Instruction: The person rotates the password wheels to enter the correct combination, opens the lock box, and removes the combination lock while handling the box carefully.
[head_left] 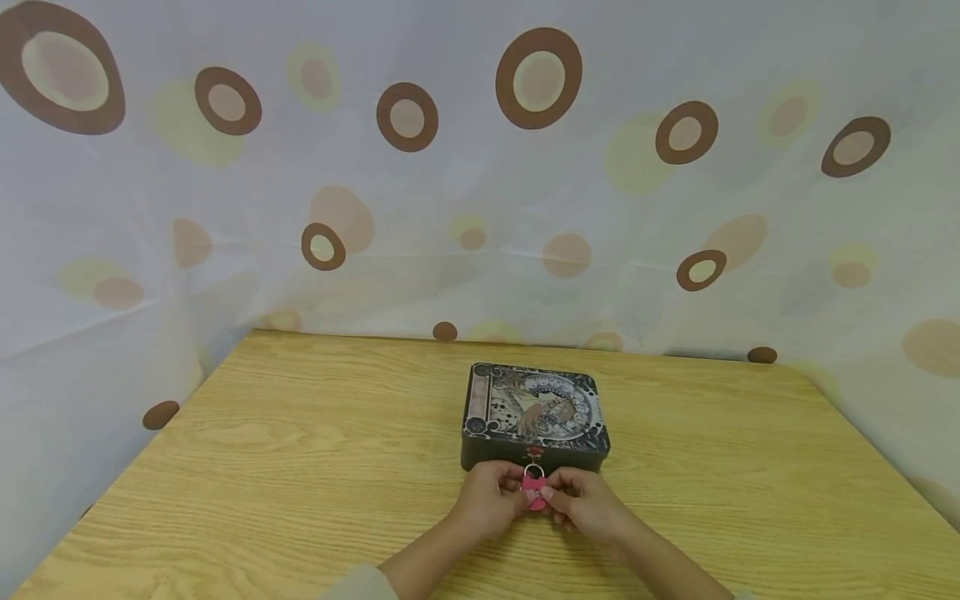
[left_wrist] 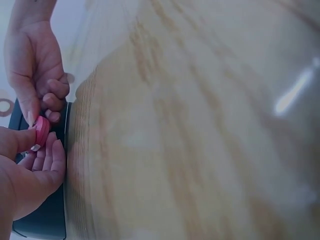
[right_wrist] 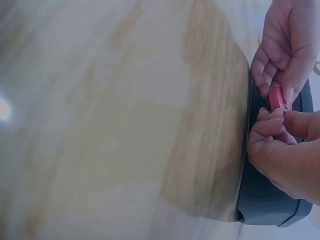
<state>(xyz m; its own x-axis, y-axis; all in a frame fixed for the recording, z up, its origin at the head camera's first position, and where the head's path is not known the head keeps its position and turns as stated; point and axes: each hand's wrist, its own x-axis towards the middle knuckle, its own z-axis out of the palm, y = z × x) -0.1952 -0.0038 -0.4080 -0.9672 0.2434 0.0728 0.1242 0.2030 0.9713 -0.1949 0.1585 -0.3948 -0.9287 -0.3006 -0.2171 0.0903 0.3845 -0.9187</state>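
the pink padlock is just before the front wall of the dark tin box, near its red latch. the left hand and the right hand both pinch this padlock, one from each side, thumbs on the near face. whether the shackle passes through the latch, i cannot tell surely. i think it is good to keep the padlock steady and use small, gentle force, so the latch is not strained.
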